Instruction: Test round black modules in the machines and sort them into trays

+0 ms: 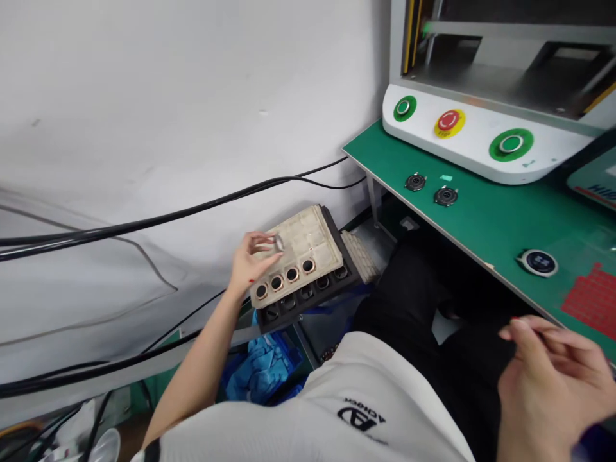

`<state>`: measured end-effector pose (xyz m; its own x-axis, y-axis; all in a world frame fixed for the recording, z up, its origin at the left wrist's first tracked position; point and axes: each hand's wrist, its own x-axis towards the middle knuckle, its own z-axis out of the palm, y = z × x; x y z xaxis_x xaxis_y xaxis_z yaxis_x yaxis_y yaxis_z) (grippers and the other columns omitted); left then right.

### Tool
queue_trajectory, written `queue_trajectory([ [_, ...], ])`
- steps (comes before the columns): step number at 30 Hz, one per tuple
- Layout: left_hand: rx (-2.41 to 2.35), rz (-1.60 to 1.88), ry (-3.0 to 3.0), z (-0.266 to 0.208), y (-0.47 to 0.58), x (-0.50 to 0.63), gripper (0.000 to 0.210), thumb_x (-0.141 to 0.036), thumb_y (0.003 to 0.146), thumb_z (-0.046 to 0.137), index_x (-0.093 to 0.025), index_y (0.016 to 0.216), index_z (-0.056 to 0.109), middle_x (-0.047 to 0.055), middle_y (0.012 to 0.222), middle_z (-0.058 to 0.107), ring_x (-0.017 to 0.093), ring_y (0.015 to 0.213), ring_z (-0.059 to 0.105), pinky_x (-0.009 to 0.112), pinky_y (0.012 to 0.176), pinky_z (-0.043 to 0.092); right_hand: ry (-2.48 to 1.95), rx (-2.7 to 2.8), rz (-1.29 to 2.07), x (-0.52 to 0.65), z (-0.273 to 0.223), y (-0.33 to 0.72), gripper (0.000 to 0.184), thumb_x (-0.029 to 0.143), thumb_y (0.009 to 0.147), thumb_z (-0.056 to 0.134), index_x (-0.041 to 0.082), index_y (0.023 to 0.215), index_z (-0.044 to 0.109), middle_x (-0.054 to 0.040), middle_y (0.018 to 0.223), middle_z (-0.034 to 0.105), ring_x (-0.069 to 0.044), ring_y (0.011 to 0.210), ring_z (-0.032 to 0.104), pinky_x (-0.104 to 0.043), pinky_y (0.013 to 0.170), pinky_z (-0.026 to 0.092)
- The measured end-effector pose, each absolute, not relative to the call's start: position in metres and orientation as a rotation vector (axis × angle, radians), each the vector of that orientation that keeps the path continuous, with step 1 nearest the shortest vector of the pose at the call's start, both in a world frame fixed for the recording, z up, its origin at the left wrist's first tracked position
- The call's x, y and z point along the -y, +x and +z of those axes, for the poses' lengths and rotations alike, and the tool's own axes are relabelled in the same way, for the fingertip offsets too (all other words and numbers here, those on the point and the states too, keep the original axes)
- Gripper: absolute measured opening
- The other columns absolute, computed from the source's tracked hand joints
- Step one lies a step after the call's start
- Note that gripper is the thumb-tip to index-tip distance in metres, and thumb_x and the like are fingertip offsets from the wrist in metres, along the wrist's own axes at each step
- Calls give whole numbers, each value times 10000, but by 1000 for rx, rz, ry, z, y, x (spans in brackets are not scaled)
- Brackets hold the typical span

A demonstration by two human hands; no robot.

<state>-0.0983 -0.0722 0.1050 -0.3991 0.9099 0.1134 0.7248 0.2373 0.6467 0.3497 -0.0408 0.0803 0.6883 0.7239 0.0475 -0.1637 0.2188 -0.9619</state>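
Observation:
Over a beige tray (308,234), my left hand (250,260) pinches a round, silvery watch case (279,242) between thumb and fingers, its details blurred. A row of copper-rimmed watch cases (292,274) sits along the tray's near edge. Under it lies a black tray (332,292) with more round parts in its pockets. My right hand (553,378) is raised at the lower right beside the table edge, thumb and fingers pressed together. A tiny red fleck shows at its thumb tip; what it pinches, if anything, I cannot make out.
Two dark watch bodies (445,196) and a white-rimmed watch (539,262) lie on the green table (481,218), near a red sheet (591,298). Behind stands a machine with buttons (450,120). Black cables (206,206) run along the wall; a blue bin (267,366) is below.

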Motion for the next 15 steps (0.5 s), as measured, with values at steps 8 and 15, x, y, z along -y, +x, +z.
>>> queue_trajectory([
  [8,-976,1694,1807,79,122,13,498,-369,730,812,-234,1045,450,78,1038,715,211,939,735,324,788,601,-1041,643,1206,59,114,311,233,226,781,792,202,936,619,-40,936,745,-168,787,753,-299,753,625],
  [15,-369,1617,1813,72,187,1,735,-123,651,853,-378,1236,488,6,1195,685,219,1047,712,367,851,636,-880,443,1516,57,137,330,412,257,683,855,227,965,557,-25,989,703,-125,764,702,-226,654,595],
])
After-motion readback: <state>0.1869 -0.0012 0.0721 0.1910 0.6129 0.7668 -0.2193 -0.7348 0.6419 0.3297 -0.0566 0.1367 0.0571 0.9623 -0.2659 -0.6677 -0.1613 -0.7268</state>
